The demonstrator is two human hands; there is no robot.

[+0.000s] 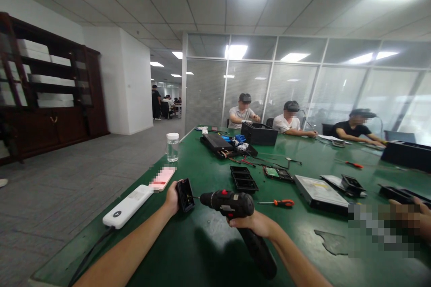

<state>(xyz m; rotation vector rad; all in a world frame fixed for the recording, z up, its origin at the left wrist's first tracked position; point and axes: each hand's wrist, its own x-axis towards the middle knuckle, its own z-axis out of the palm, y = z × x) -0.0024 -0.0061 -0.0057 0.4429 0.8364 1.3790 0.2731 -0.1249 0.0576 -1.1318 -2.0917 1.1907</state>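
My left hand [172, 198] grips a small black open-fronted plastic box [186, 195] near the table's left edge, tilted so its hollow faces right. Some small yellowish bits show inside it. Wrapped around the handle of a black cordless drill [232, 203] is my right hand [251, 223]. The drill lies level in the air and points left, with its thin bit at the box's opening; whether the tip touches anything I cannot tell. An orange-and-black screwdriver [283, 203] lies on the table just right of the drill.
The green table [208, 251] bears a black compartment tray [243, 179], a silver disc drive [319, 193], a white power strip [129, 206], a pink phone [163, 178] and a lidded clear jar [173, 147]. A co-worker's hand [412, 215] is at the right. Several people sit across the table.
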